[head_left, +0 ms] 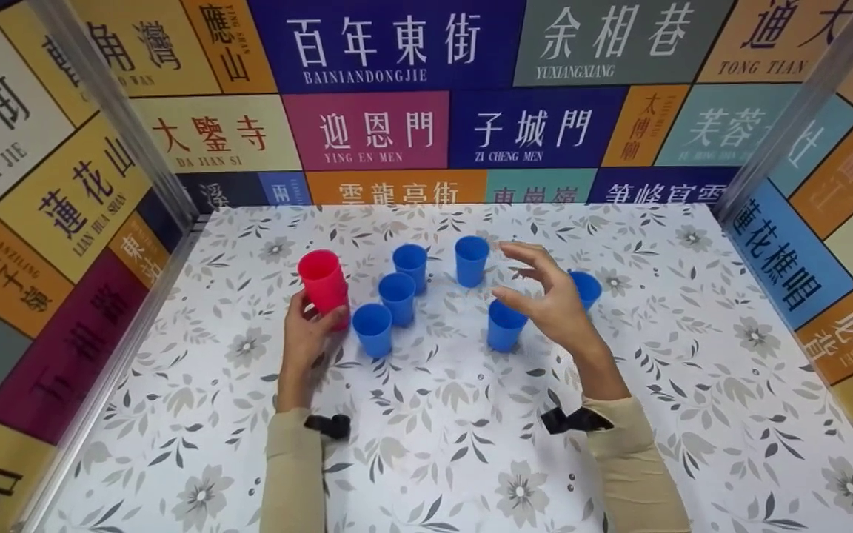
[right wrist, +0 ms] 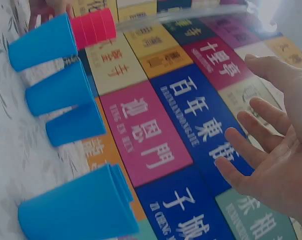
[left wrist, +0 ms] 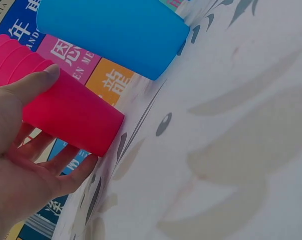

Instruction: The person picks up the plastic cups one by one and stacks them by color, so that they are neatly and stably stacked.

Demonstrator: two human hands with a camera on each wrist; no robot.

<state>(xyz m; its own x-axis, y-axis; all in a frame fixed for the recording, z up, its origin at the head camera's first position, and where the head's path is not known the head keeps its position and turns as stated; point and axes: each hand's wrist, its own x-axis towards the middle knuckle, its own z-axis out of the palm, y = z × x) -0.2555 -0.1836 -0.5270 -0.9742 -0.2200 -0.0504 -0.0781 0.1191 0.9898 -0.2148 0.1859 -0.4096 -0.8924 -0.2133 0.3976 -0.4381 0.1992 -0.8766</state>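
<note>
My left hand [head_left: 306, 333] holds a stack of red plastic cups [head_left: 323, 277], thumb on one side and fingers on the other. In the left wrist view several nested rims show, and the stack's base is at or close to the tabletop. Just right of it, three blue cups stand in a slanting row: a near cup [head_left: 372, 332], a middle cup [head_left: 397, 299] and a far cup [head_left: 410, 268]. My right hand [head_left: 549, 303] hovers with fingers spread and nothing in them. About it stand a back blue cup [head_left: 472, 262], a partly covered front cup [head_left: 504, 329] and a cup behind the hand [head_left: 586, 287].
A white tabletop [head_left: 426, 444] with a grey leaf and flower print lies under everything. Upright panels with coloured street-name signs [head_left: 365, 129] enclose the back and both sides. Each wrist wears a black strap with a small camera [head_left: 332, 426].
</note>
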